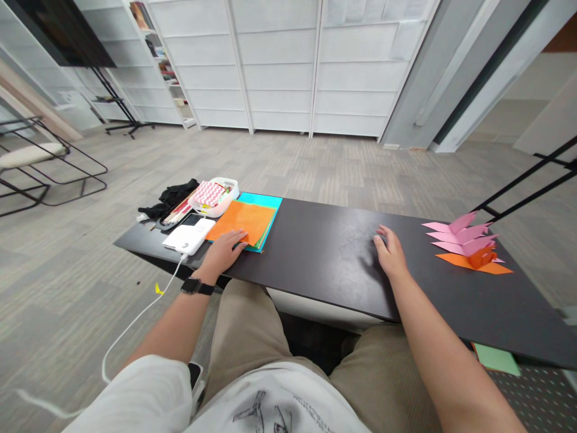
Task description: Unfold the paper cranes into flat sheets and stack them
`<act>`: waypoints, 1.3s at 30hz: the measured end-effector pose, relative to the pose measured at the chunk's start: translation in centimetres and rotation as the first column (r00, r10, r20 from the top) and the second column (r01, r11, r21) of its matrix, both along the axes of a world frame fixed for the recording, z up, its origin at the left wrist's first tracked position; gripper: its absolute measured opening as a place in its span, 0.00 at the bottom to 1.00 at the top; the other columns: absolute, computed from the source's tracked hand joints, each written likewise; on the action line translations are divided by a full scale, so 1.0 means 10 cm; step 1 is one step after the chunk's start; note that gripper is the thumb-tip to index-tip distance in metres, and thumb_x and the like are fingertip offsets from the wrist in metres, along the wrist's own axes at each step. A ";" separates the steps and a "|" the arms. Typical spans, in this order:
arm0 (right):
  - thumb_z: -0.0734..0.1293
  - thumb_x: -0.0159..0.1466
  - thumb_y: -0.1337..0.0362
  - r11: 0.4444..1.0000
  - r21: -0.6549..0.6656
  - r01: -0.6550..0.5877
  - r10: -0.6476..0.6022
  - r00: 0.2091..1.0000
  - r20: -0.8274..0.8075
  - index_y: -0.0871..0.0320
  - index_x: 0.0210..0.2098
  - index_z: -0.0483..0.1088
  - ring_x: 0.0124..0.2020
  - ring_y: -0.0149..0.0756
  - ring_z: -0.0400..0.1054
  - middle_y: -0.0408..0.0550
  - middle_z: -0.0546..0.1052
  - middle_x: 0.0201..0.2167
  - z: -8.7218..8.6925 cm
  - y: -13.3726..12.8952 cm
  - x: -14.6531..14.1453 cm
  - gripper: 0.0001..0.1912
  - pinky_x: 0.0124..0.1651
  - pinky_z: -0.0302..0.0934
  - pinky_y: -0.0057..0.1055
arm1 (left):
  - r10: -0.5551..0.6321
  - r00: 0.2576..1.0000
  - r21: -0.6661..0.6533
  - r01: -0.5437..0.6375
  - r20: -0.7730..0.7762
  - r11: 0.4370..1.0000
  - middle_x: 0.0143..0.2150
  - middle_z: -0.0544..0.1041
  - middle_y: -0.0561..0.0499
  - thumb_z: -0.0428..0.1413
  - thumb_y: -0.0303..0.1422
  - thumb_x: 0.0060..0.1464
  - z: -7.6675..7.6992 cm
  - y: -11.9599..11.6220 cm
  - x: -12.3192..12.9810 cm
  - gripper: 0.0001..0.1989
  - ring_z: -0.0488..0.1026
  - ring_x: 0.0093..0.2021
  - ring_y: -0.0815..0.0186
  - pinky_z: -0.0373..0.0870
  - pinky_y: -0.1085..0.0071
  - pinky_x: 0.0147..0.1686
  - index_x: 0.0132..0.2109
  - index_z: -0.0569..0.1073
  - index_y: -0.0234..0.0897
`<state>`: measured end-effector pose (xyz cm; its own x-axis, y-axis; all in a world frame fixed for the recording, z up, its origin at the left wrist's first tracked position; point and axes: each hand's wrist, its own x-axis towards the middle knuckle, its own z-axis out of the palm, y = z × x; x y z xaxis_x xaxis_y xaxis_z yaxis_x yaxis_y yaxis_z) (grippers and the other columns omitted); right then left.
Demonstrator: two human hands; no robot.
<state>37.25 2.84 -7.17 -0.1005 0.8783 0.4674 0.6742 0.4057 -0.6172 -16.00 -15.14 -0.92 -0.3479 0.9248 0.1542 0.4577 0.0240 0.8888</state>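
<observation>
My left hand (pixel 226 251) rests with its fingers stretched over the lower edge of an orange paper sheet (pixel 250 218). That sheet tops a stack, with green edges and a larger blue sheet (pixel 274 207) showing beneath it. Over the right half of the dark table (pixel 324 252) hovers my right hand (pixel 389 248), fingers apart and slightly curled, with nothing in it. To its right stand folded paper figures in a row: several pink ones (pixel 464 236) and an orange one (pixel 480 260) nearest me.
Left of the paper lie a white power bank (pixel 189 236) with a cable, a white basket (pixel 232 191) holding a pink zigzag-patterned item, and black cloth (pixel 174 195). Green paper (pixel 496 359) shows below the table's right front edge. A metal-framed chair (pixel 33 155) stands at far left.
</observation>
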 end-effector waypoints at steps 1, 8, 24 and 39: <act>0.58 0.73 0.44 1.000 -0.004 0.001 -0.001 1.000 -0.002 0.53 0.68 0.65 0.65 0.56 0.71 0.61 0.79 0.60 0.01 -0.01 0.00 0.32 0.70 0.60 0.63 | 0.018 1.000 0.012 -0.018 -0.006 1.000 0.60 0.83 0.45 0.71 0.31 0.51 -0.01 0.02 0.02 0.13 0.70 0.71 0.47 0.49 0.51 0.80 0.45 0.85 0.46; 0.59 0.72 0.44 1.000 0.005 -0.008 0.008 1.000 0.016 0.54 0.66 0.69 0.64 0.57 0.71 0.61 0.80 0.59 0.09 -0.08 -0.04 0.30 0.69 0.61 0.60 | 0.118 0.983 0.165 -0.094 -0.141 0.982 0.55 0.84 0.44 0.63 0.36 0.62 0.03 0.14 0.09 0.08 0.75 0.64 0.49 0.61 0.55 0.75 0.47 0.85 0.44; 0.64 0.74 0.48 0.571 -0.651 -0.500 -0.067 0.762 -0.644 0.47 0.62 0.66 0.37 0.35 0.80 0.47 0.83 0.45 0.70 -0.33 -1.86 0.21 0.39 0.78 0.33 | -0.170 0.673 0.235 0.467 -0.720 0.852 0.57 0.85 0.45 0.52 0.38 0.75 0.15 0.57 1.50 0.15 0.81 0.57 0.58 0.75 0.56 0.62 0.57 0.81 0.41; 0.75 0.65 0.63 0.701 -0.708 0.090 -0.080 0.996 0.047 0.59 0.63 0.73 0.37 0.43 0.79 0.54 0.84 0.40 0.75 -0.06 -0.82 0.28 0.38 0.71 0.34 | -0.068 0.641 -0.182 -0.114 -0.764 0.977 0.59 0.76 0.34 0.64 0.45 0.61 -0.10 1.02 0.28 0.28 0.74 0.62 0.43 0.71 0.51 0.62 0.63 0.72 0.35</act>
